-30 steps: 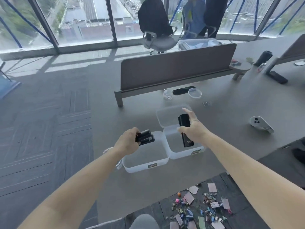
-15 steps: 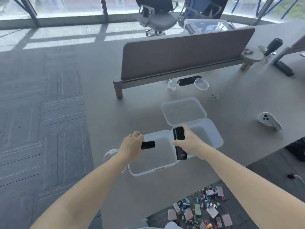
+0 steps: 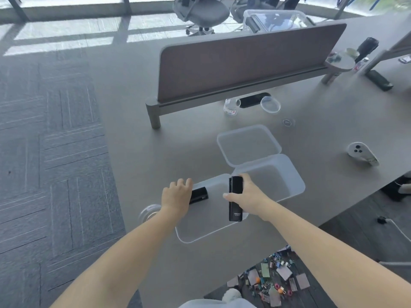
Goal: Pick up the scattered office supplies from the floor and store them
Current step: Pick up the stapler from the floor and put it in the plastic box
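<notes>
1. Left hand (image 3: pixel 178 194): fingers curled round a small black stapler (image 3: pixel 199 195), held over the left end of the near clear box (image 3: pixel 209 221). The body of the stapler lies roughly level and points into the box.
2. Right hand (image 3: pixel 247 196): fingers and thumb clamped round the upper half of a long black stapler (image 3: pixel 235 200). It is held lengthwise over the right edge of the same box, with its lower end hanging towards the viewer.
3. Judgement: both items are poised over one box so that like goes with like. The long one is probably aligned with the box's length so that it will fit flat.
4. A second clear box (image 3: pixel 278 178) touches the first at its far right. Its lid (image 3: pixel 249 143) lies open-side up just behind it on the bench (image 3: pixel 178 152), which leaves both boxes open for loading.
5. The rest of the supplies (image 3: pixel 273 276), clips and small cards, lie scattered on the floor below the near edge of the bench, well apart from the boxes. Judgement: the task is at an early stage.
6. Writing: there is pale lettering near the lower end of the long stapler, too small to read with confidence. A small clear jar (image 3: pixel 231 107) by the divider has a label with a red mark, illegible.
</notes>
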`<move>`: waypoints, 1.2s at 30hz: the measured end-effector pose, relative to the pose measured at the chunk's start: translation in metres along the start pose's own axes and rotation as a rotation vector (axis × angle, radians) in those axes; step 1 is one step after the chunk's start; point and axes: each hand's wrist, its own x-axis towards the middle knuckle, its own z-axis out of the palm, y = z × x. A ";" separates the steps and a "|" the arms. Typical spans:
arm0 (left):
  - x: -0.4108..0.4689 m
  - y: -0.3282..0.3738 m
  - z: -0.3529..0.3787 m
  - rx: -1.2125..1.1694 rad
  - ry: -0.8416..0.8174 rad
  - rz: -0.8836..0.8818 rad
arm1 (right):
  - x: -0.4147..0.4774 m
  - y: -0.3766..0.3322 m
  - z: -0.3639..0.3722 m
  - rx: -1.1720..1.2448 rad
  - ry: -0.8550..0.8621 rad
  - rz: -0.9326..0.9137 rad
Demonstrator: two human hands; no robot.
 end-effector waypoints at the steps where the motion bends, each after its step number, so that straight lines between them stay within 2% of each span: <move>1: -0.001 -0.001 0.002 0.000 0.008 0.006 | 0.001 0.001 0.003 0.029 0.013 0.016; 7: 0.004 -0.015 -0.007 -0.207 -0.068 0.095 | -0.002 -0.003 0.012 0.179 0.030 -0.006; 11: -0.018 -0.022 -0.034 -0.528 0.031 0.179 | -0.002 -0.010 0.016 0.602 0.001 0.072; 13: -0.032 -0.019 -0.049 -0.649 0.012 0.266 | 0.001 -0.015 0.021 0.738 0.015 0.089; 16: -0.042 -0.007 -0.051 -0.641 -0.078 0.320 | 0.003 -0.024 0.034 0.810 0.052 0.116; 19: -0.041 -0.003 -0.039 -0.578 0.035 0.303 | 0.007 -0.028 0.043 0.783 0.072 0.161; 21: -0.043 -0.008 -0.034 -0.631 0.116 0.290 | 0.008 -0.028 0.045 0.709 0.054 0.171; 23: -0.046 -0.015 -0.034 -0.665 0.150 0.252 | 0.008 -0.022 0.042 0.463 0.068 0.076; 26: -0.052 -0.025 -0.030 -0.634 0.184 0.212 | 0.006 -0.014 0.033 -0.171 0.082 -0.328; 28: -0.056 -0.028 -0.026 -0.594 0.180 0.209 | 0.009 -0.013 0.030 -0.436 0.029 -0.532; 32: -0.061 -0.028 -0.010 -0.546 0.180 0.210 | 0.013 -0.019 0.039 -0.734 -0.096 -0.585; 36: -0.064 -0.033 0.006 -0.569 0.206 0.147 | 0.023 -0.019 0.054 -0.893 -0.106 -0.620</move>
